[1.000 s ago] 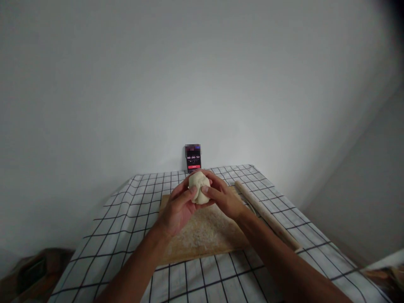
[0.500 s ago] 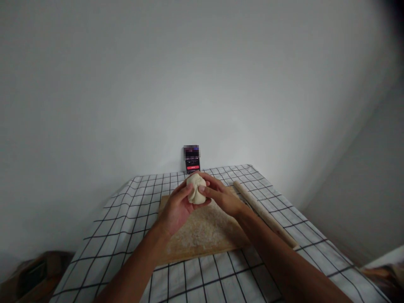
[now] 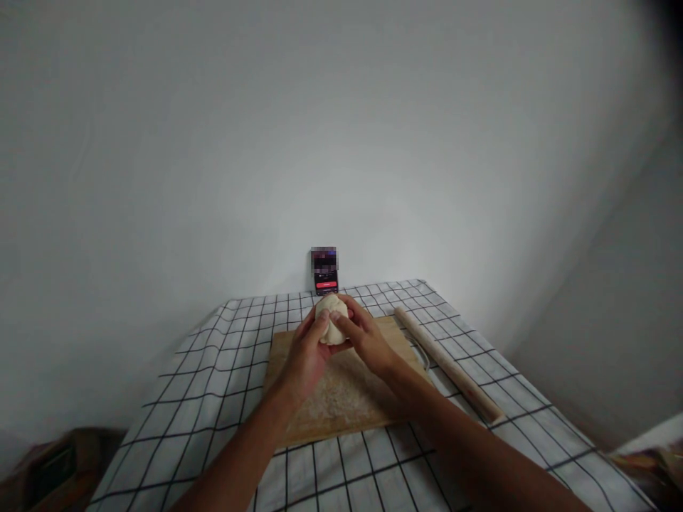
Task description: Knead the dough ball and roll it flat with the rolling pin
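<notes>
A pale, rounded lump of dough (image 3: pixel 331 333) is held up between both hands, above the far part of a floured wooden board (image 3: pixel 341 398). My left hand (image 3: pixel 308 348) is wrapped round its left side and underside, thumb on the front. On the other side my right hand (image 3: pixel 368 338) grips it, its thumb pressing into the front face close to the left thumb. Most of the fingers behind and under the dough are hidden.
A long wooden rolling pin (image 3: pixel 448 363) lies slantwise right of the board. Beside the board's right edge is a curved pale strip or handle (image 3: pixel 422 352). A phone (image 3: pixel 326 274) leans on the wall at the back of the checked tablecloth (image 3: pixel 213 398).
Both thumbs have moved closer together on the dough, and the fold in its front shows less. My right hand and forearm have shifted slightly left, uncovering the curved strip by the board.
</notes>
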`<action>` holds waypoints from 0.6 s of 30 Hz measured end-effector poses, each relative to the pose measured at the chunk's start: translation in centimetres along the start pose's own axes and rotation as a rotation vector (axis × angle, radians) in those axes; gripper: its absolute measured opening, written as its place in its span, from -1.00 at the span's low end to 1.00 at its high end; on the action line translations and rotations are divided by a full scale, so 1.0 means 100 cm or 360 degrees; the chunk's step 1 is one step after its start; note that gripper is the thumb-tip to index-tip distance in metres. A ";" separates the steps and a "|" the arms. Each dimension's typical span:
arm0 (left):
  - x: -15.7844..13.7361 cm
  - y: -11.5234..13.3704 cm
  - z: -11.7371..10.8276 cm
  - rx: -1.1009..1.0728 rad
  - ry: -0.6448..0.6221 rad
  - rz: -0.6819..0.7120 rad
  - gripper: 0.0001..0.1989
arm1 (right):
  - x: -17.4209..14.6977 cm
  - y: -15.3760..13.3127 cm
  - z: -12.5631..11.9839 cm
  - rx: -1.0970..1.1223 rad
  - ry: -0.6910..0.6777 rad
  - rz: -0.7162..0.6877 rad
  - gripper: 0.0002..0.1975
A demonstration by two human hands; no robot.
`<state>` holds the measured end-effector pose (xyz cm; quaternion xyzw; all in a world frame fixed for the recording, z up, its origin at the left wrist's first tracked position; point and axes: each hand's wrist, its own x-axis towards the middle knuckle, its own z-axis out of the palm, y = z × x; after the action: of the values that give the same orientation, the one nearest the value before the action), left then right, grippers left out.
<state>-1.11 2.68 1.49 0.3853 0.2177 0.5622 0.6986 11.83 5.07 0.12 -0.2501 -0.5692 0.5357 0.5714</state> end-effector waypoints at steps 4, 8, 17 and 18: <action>0.000 0.006 0.003 0.0011 -0.0098 -0.0043 -0.69 | 0.004 0.002 -0.012 0.0129 -0.0157 0.0109 -0.53; -0.001 0.014 0.000 -0.0015 -0.0243 -0.0095 -0.71 | 0.005 0.003 -0.022 0.0228 -0.0288 0.0122 -0.50; 0.001 0.009 0.001 0.0010 -0.0119 0.0013 -0.62 | 0.004 -0.001 -0.006 0.0269 -0.0090 0.0050 -0.56; 0.001 0.007 0.002 -0.0006 -0.0102 0.0030 -0.62 | 0.004 0.000 -0.003 0.0270 -0.0029 0.0026 -0.56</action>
<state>-1.38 2.81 2.21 0.4039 0.1906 0.5564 0.7007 12.06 5.54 0.19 -0.2006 -0.5249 0.5888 0.5810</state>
